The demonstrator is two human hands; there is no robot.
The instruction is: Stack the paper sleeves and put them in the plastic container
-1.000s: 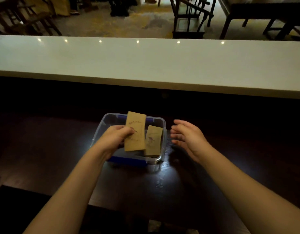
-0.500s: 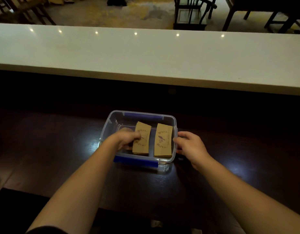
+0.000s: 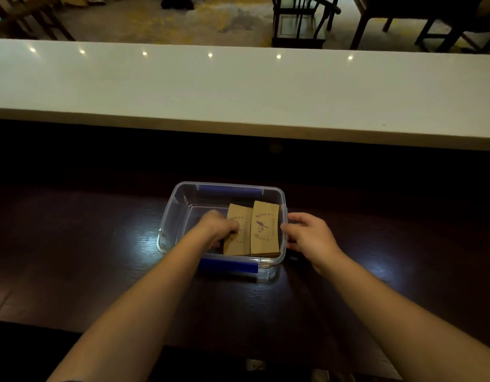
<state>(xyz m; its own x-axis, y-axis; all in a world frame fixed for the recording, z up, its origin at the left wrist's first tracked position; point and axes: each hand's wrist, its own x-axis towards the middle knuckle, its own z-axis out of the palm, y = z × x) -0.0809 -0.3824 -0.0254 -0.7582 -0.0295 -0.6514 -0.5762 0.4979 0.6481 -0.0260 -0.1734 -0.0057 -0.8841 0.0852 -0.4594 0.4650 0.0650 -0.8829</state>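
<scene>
A clear plastic container (image 3: 180, 199) with blue clips stands on the dark wooden table. Two stacks of brown paper sleeves lie side by side inside it: the left stack (image 3: 238, 232) and the right stack (image 3: 265, 230), printed with a bird and leaves. My left hand (image 3: 216, 230) is inside the container, fingers closed on the left stack's left edge. My right hand (image 3: 310, 234) rests against the outside of the container's right wall, fingers touching the rim. The left part of the container holds nothing.
A long white counter (image 3: 238, 86) runs across behind the dark table (image 3: 73, 244). Dark wooden chairs (image 3: 299, 20) stand on the floor beyond it. A dark edge lies at the near left of the table.
My left hand lowered the raised sleeve stack down into the container beside the other stack. My right hand moved in from the air to the container's right wall.
</scene>
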